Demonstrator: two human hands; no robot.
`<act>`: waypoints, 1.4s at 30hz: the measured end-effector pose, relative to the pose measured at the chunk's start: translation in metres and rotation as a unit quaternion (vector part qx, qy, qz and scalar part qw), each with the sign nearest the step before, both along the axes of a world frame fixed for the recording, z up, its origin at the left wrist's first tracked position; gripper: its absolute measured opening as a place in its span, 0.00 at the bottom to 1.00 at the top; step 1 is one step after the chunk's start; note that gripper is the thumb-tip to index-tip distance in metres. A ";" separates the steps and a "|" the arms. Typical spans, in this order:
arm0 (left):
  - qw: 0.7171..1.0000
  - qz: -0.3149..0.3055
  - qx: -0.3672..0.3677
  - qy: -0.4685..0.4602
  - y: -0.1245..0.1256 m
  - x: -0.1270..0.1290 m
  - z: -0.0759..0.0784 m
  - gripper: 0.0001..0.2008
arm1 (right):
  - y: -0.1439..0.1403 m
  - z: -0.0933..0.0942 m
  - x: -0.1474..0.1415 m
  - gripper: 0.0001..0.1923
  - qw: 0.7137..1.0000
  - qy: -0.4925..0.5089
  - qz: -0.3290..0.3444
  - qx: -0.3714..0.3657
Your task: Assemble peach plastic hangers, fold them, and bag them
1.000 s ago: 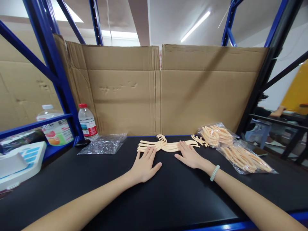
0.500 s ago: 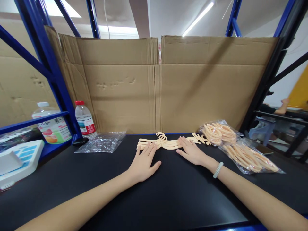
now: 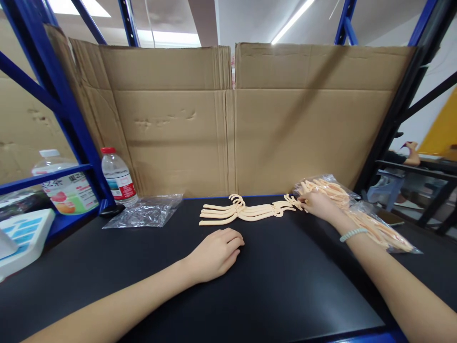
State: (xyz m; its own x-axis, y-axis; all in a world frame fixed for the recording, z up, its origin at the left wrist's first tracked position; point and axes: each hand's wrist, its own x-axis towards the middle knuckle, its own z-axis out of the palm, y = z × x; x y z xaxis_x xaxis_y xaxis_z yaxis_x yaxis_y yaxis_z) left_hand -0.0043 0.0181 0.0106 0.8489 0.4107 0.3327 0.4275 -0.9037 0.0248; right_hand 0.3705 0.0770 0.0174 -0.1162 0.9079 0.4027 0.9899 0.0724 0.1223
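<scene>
A row of beige hangers (image 3: 255, 212) lies on the black tabletop, their curved hooks (image 3: 237, 200) bunched near the middle of the row. Small curled beige pieces (image 3: 292, 202) continue from its right end. My right hand (image 3: 319, 205) is over that end, fingers pinched down at a small curled piece, with the fingertips partly hidden. On the bare tabletop in front of the hangers rests my left hand (image 3: 216, 255), its fingers loosely curled, apart from the hangers and with nothing visible in them.
Clear bags of beige parts (image 3: 383, 233) lie at the right, beside my right forearm. At the left are an empty-looking clear bag (image 3: 146, 212), a red-capped bottle (image 3: 119, 178), a larger jug (image 3: 67, 186) and a white-and-blue device (image 3: 26, 240). Cardboard (image 3: 171, 124) walls the back.
Both hands have come off the hangers. My left hand drew back toward me and curled; my right hand moved right to the small curled pieces and closed its fingers there.
</scene>
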 end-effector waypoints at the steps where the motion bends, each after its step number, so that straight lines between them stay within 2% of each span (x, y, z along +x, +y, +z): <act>1: 1.000 0.002 -0.001 0.004 0.000 0.000 0.000 0.11 | 0.000 -0.001 -0.001 0.12 1.000 -0.008 0.005 -0.009; 7: 0.999 0.016 0.018 0.038 -0.006 0.003 0.003 0.12 | 0.004 -0.010 -0.008 0.13 0.999 -0.039 0.000 -0.028; 11: 0.999 0.003 0.026 0.045 -0.011 0.004 0.003 0.13 | 0.005 -0.014 -0.009 0.13 0.999 -0.048 0.001 -0.023; 15: 1.000 -0.017 -0.005 0.017 -0.009 0.002 0.002 0.14 | 0.007 -0.019 -0.010 0.13 0.998 -0.053 -0.002 -0.014; 19: 0.999 -0.012 -0.034 0.006 -0.006 0.000 -0.001 0.13 | 0.007 -0.022 -0.011 0.13 0.998 -0.054 -0.015 -0.002; 28: 0.999 -0.023 -0.047 -0.003 -0.005 0.001 -0.001 0.13 | 0.006 -0.022 -0.013 0.14 0.999 -0.043 -0.024 0.015; 36: 0.999 -0.016 -0.027 -0.005 -0.005 0.002 -0.002 0.13 | 0.005 -0.020 -0.012 0.13 0.995 0.023 -0.024 0.092; 40: 1.000 0.004 0.013 0.020 -0.022 0.007 -0.001 0.13 | 0.006 -0.014 -0.010 0.12 0.988 0.060 -0.009 0.146; 42: 1.000 -0.008 0.008 0.029 -0.033 0.007 0.000 0.14 | 0.005 -0.008 -0.015 0.12 0.977 0.088 0.026 0.193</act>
